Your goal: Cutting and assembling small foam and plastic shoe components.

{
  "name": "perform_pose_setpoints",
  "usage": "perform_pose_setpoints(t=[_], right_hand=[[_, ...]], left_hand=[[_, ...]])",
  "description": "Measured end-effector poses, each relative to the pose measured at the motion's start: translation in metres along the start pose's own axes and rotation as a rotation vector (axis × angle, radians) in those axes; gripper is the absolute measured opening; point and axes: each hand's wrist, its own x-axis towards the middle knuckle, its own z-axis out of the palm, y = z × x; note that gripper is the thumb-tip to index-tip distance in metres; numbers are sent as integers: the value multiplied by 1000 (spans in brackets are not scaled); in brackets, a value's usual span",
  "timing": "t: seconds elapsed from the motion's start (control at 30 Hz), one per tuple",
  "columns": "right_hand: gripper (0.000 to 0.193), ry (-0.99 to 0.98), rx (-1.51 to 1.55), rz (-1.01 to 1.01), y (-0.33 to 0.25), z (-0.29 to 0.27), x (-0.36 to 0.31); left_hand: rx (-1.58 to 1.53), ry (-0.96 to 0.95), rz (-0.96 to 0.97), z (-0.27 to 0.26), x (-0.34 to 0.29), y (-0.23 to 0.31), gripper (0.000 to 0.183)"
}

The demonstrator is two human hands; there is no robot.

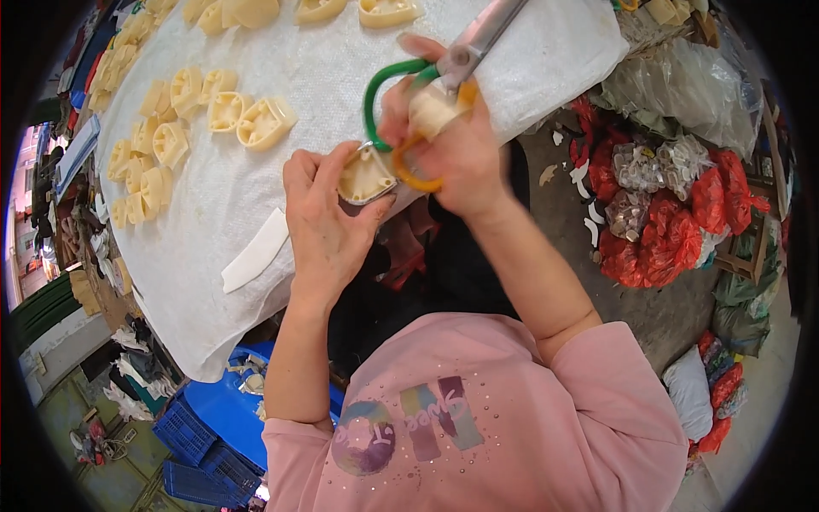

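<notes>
1. Both grips are closed on something: the left hand pinches a cream plastic part between thumb and fingers, and the right hand is wrapped through the green and orange loop handles of a pair of shears.
2. That part sits just off the near edge of the desk, at the fingertips of the left hand, touching the lower end of the shears' handles.
3. From the right hand, the part lies to the left and slightly nearer the body; the two hands almost meet over it.
4. The shears' long axis runs from the handles up and away to the right, with the metal blades pointing toward the far side of the desk.
5. The left hand is the nearer one to the part, since it carries it.
6. More cream parts lie in loose rows on the white cloth to the left, well apart from both hands, and a white strip lies near the left wrist.
</notes>
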Motion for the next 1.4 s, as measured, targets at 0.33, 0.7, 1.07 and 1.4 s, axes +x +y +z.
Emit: perform_pose_setpoints(t=[0.33,0.7,1.07,1.4], right_hand=[[45,104,-68,3,-26,-5,11],[41,-34,-104,70,-12,10,10],[38,16,-169,53,-17,10,3],[42,32,-149,73,-20,13,3]], left_hand=[[42,90,39,3,-2,-5,55],[-24,103,39,2,-4,-6,54],[-51,92,57,0,-4,-11,55],[-68,112,51,1,-4,-8,53]])
